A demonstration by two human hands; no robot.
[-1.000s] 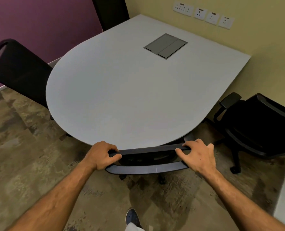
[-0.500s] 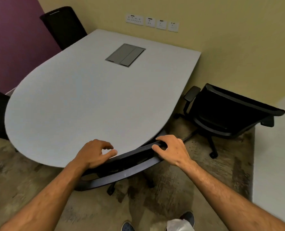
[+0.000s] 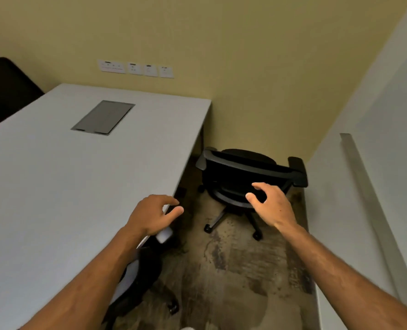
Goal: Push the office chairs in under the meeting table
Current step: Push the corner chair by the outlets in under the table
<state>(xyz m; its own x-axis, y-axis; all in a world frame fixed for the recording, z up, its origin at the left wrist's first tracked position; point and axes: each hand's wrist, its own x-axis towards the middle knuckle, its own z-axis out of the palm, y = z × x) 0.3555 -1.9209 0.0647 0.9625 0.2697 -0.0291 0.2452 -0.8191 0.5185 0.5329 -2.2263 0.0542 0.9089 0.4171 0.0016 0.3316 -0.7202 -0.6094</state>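
The grey meeting table point(image 3: 54, 186) fills the left half of the view. A black office chair point(image 3: 135, 282) sits tucked under its near right edge, partly hidden by my left forearm. A second black office chair point(image 3: 236, 172) stands apart from the table in the far right corner, its backrest towards me. My left hand point(image 3: 152, 215) hovers over the table's right edge, fingers apart and empty. My right hand point(image 3: 271, 206) is raised in front of the second chair's backrest, fingers spread, holding nothing. A third black chair point(image 3: 4, 89) shows at the far left.
A yellow wall with several sockets point(image 3: 135, 69) runs behind the table. A white wall with a metal strip point(image 3: 364, 198) closes the right side. A grey cable hatch point(image 3: 103, 117) is set in the tabletop. Patterned carpet point(image 3: 233, 270) lies between table and wall.
Both hands have let go of the near chair's backrest, and that chair now sits under the table. The view has swung right towards the corner chair, with my right hand raised before it.
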